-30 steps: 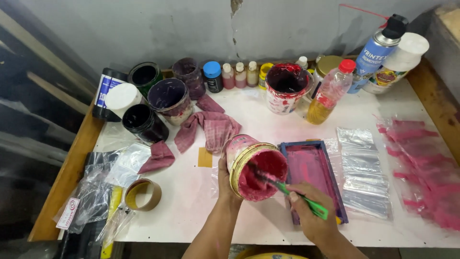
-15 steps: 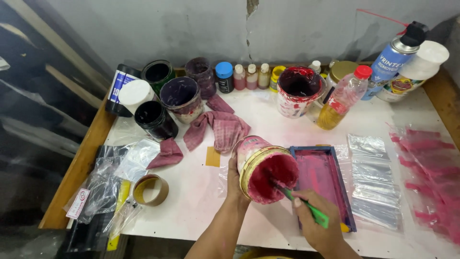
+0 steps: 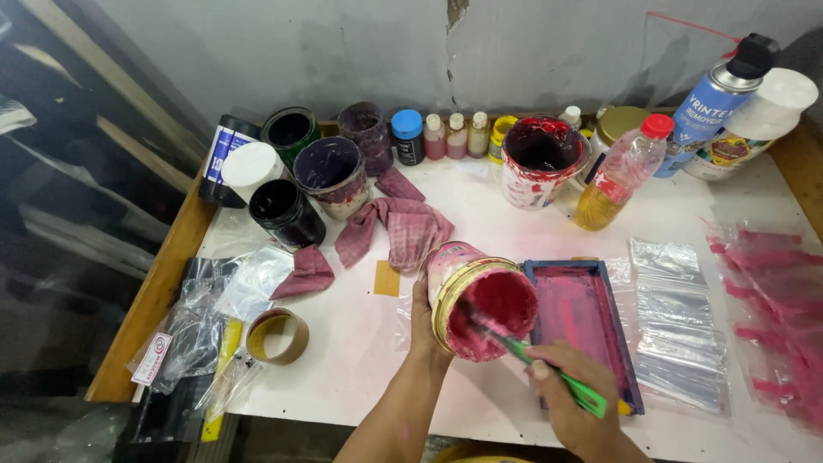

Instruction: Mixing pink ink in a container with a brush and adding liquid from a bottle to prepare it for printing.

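Left hand (image 3: 422,319) wrapped round tilted pink paint tub (image 3: 477,296), mouth tipped toward the camera, probably so the tool could reach the bottom. Right hand (image 3: 573,403) closed on green-handled brush (image 3: 549,370), tip inside the tub, in the pink paint. Tub held just above white worktop (image 3: 360,343), front centre, touching left edge of blue tray (image 3: 583,321) smeared pink, likely kept close for loading. Along back wall: five open pots, one white-capped jar, four small bottles in a row, one red-capped bottle of yellow liquid (image 3: 619,176), one spray can (image 3: 716,99). Two pinkish rags (image 3: 403,227) beside pots, handy for wiping. One tape roll (image 3: 277,336) front left. Clear bags (image 3: 677,326) laid right of tray, count unclear.
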